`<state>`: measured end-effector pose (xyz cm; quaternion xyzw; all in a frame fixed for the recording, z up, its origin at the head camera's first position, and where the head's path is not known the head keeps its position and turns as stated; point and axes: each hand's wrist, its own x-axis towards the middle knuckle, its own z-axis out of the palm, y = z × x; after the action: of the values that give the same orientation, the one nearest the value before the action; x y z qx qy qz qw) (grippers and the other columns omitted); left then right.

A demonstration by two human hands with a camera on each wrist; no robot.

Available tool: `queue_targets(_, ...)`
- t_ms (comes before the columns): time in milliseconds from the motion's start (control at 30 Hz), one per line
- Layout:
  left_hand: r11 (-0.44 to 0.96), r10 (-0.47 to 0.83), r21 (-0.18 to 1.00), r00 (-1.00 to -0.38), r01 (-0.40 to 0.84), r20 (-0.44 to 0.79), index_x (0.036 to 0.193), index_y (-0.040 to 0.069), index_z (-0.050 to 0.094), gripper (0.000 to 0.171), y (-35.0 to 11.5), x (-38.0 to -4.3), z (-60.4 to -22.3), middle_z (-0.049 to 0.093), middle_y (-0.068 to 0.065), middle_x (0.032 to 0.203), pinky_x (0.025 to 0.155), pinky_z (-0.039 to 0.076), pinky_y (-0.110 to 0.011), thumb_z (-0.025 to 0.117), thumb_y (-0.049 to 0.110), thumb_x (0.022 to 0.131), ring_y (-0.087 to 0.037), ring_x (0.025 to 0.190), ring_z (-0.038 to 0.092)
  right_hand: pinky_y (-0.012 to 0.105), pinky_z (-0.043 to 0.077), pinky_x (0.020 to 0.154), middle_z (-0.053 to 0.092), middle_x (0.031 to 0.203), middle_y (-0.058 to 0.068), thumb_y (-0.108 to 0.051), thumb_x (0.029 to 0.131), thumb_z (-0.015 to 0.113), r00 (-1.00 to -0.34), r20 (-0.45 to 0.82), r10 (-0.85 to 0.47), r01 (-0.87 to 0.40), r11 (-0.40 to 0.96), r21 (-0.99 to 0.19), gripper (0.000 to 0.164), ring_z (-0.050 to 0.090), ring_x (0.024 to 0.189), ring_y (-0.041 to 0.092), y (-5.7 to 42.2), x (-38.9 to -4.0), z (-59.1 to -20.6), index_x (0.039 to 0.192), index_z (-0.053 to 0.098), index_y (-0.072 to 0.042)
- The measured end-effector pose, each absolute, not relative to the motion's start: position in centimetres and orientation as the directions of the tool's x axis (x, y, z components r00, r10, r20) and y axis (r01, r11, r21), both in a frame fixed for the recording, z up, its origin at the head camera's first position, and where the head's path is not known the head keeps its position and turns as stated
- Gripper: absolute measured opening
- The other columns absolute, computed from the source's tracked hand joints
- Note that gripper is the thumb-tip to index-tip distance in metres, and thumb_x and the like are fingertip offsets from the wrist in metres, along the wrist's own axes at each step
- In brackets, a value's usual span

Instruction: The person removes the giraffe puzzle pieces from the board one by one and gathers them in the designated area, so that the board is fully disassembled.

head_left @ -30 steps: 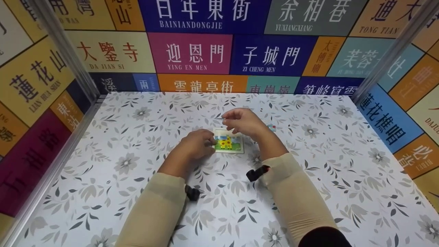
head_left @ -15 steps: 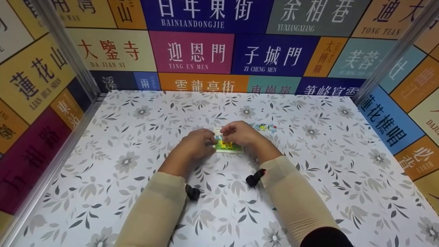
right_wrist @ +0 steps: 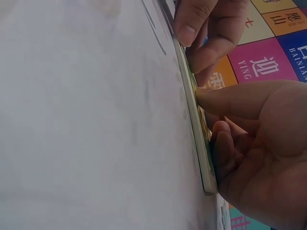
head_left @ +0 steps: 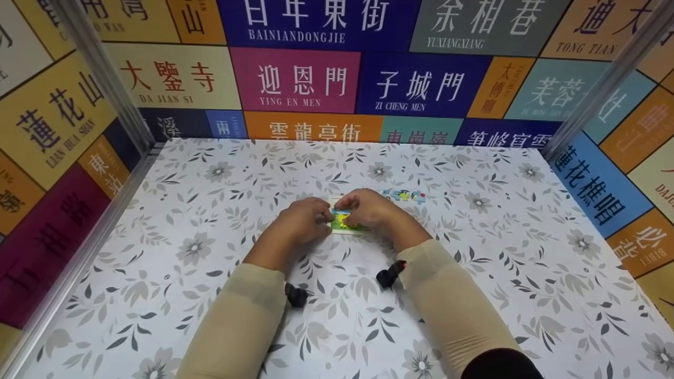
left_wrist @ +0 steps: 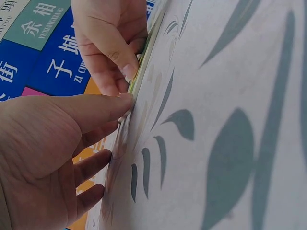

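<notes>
A small jigsaw puzzle (head_left: 339,228) in a pale frame lies flat on the table, with green and yellow picture parts showing between the hands. My left hand (head_left: 303,220) holds its left edge; the left wrist view has the thumb (left_wrist: 117,105) at the frame, other fingers spread beside it. My right hand (head_left: 368,208) is over the right half, fingers bent, covering much of the picture. In the right wrist view its thumb (right_wrist: 223,101) touches the puzzle surface and the fingers curl in behind. I cannot tell whether a piece is under its fingertips.
Several loose blue and yellow puzzle pieces (head_left: 404,195) lie just behind the right hand. A white floral cloth (head_left: 337,316) covers the table. Walls with coloured lettered panels (head_left: 300,81) stand behind and at both sides.
My right hand has come down and toward me from above the puzzle's top edge onto its right half, uncovering the loose pieces behind. The left hand stays at the left edge.
</notes>
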<state>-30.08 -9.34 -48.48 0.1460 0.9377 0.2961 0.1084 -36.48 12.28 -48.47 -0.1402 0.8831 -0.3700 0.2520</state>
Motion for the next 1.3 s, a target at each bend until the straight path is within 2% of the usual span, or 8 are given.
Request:
queue_targets(267,0.779,0.356,0.585,-0.928,0.228,-0.113,0.12,0.018,0.075,0.023,-9.43,-30.18,-48.51,0.059,-0.002,0.156,0.124,0.043,-0.05,0.078,0.024,0.098,-0.029,0.148,0.053,0.046,0.046,0.123,0.065,0.153,0.007,0.002,0.091,0.075,-0.815,-0.309,-0.489,-0.143,0.688,-0.711,0.055,0.056,0.148,0.03,12.1,-36.43,-48.43,0.143,0.069,-0.012)
queue_targets(567,0.788,0.351,0.573,-0.929,0.226,-0.116,0.119,0.019,0.075,0.022,-9.36,-30.29,-48.66,0.058,0.0,0.158,0.124,0.043,-0.05,0.078,0.025,0.098,-0.029,0.15,0.052,0.048,0.049,0.119,0.068,0.147,0.01,-0.002,0.098,0.067,-0.809,-0.28,-0.517,-0.211,0.7,-0.683,0.041,0.06,0.142,0.031,12.03,-36.41,-48.54,0.139,0.072,-0.01)
queue_targets(733,0.8,0.343,0.558,-0.931,0.219,-0.126,0.119,0.021,0.075,0.022,-9.27,-30.39,-48.77,0.058,0.003,0.156,0.121,0.045,-0.052,0.078,0.027,0.098,-0.028,0.148,0.053,0.05,0.047,0.121,0.067,0.147,0.011,-0.001,0.098,0.064,-0.799,-0.261,-0.542,-0.261,0.703,-0.661,0.046,0.059,0.143,0.032,12.03,-36.46,-48.49,0.142,0.07,-0.012)
queue_targets(833,0.801,0.343,0.557,-0.931,0.22,-0.125,0.119,0.021,0.075,0.022,-9.25,-30.39,-48.73,0.06,0.002,0.153,0.12,0.046,-0.051,0.078,0.026,0.097,-0.028,0.146,0.055,0.051,0.048,0.119,0.066,0.146,0.012,-0.002,0.097,0.064,-0.807,-0.264,-0.528,-0.25,0.71,-0.658,0.052,0.059,0.139,0.033,12.07,-36.44,-48.43,0.146,0.066,-0.016)
queue_targets(933,0.801,0.345,0.556,-0.931,0.223,-0.122,0.119,0.02,0.075,0.023,-9.26,-30.38,-48.7,0.061,0.001,0.153,0.121,0.046,-0.051,0.079,0.026,0.097,-0.028,0.145,0.055,0.049,0.051,0.114,0.068,0.143,0.01,-0.002,0.096,0.066,-0.824,-0.277,-0.494,-0.199,0.711,-0.675,0.051,0.06,0.136,0.032,12.12,-36.33,-48.2,0.144,0.067,-0.019)
queue_targets(1167,0.79,0.341,0.573,-0.932,0.216,-0.12,0.121,0.018,0.076,0.025,-9.35,-30.44,-48.81,0.06,-0.001,0.155,0.124,0.044,-0.049,0.078,0.024,0.097,-0.029,0.148,0.054,0.041,0.059,0.102,0.073,0.139,0.007,0.001,0.093,0.072,-0.844,-0.29,-0.451,-0.12,0.686,-0.717,0.047,0.064,0.135,0.03,12.33,-36.54,-48.14,0.137,0.073,-0.016)
queue_targets(1300,0.782,0.35,0.581,-0.931,0.226,-0.109,0.121,0.017,0.076,0.026,-9.44,-30.49,-48.9,0.06,-0.002,0.154,0.124,0.044,-0.048,0.077,0.023,0.096,-0.029,0.147,0.054,0.04,0.058,0.101,0.073,0.14,0.007,0.005,0.091,0.071,-0.836,-0.299,-0.459,-0.119,0.685,-0.718,0.05,0.065,0.134,0.029,12.35,-36.68,-48.26,0.137,0.072,-0.015)
